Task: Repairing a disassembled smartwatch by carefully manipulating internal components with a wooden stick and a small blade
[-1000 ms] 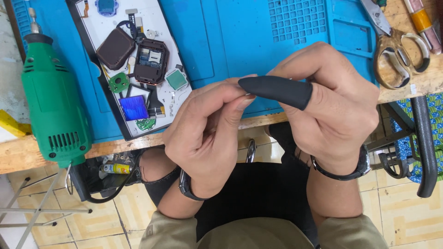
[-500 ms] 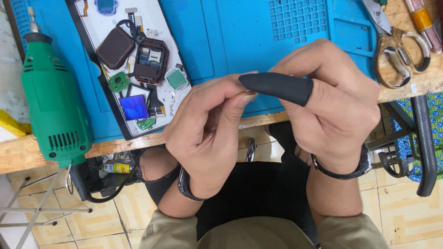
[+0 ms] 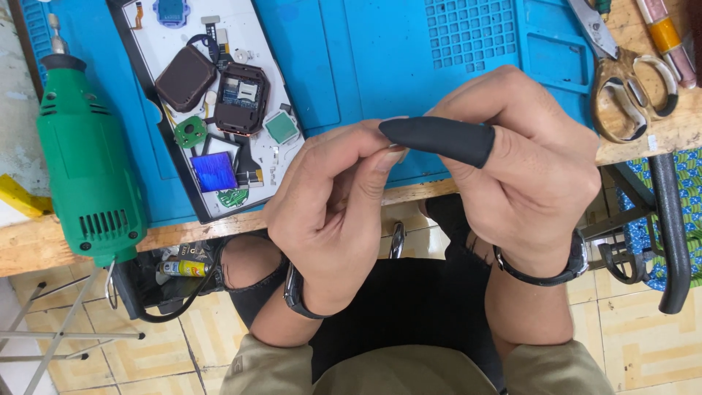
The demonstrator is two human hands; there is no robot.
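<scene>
1. Both hands sit almost where they were a second ago; the right hand (image 3: 526,161) has eased slightly down and the black finger cot (image 3: 439,139) has tilted a touch lower at its tip.
2. Location: the cot covers one finger of the right hand and points left, above the near edge of the blue mat (image 3: 380,58), just over the bench edge.
3. Finger state, left hand (image 3: 329,197): thumb and forefinger are pressed together at the tip of the cot. Whether they pinch the cot itself or some small part under it cannot be told; the spot is hidden.
4. Finger state, right hand: the remaining fingers are curled in over the covered finger, with the thumb tucked below.
5. Judged step: seating or adjusting the cot on the finger. To do this well, grip close to the tip, pull along the line of the finger, and avoid twisting, which would likely wrinkle the sleeve.
6. Keep the hands over the mat, not past the bench edge, so that anything dropped lands on it.
7. Surroundings: a white tray (image 3: 263,183) with an opened smartwatch (image 3: 241,99) and loose parts lies to the left; a green rotary tool (image 3: 84,175) lies beyond it; scissors (image 3: 629,88) rest at the right.
</scene>
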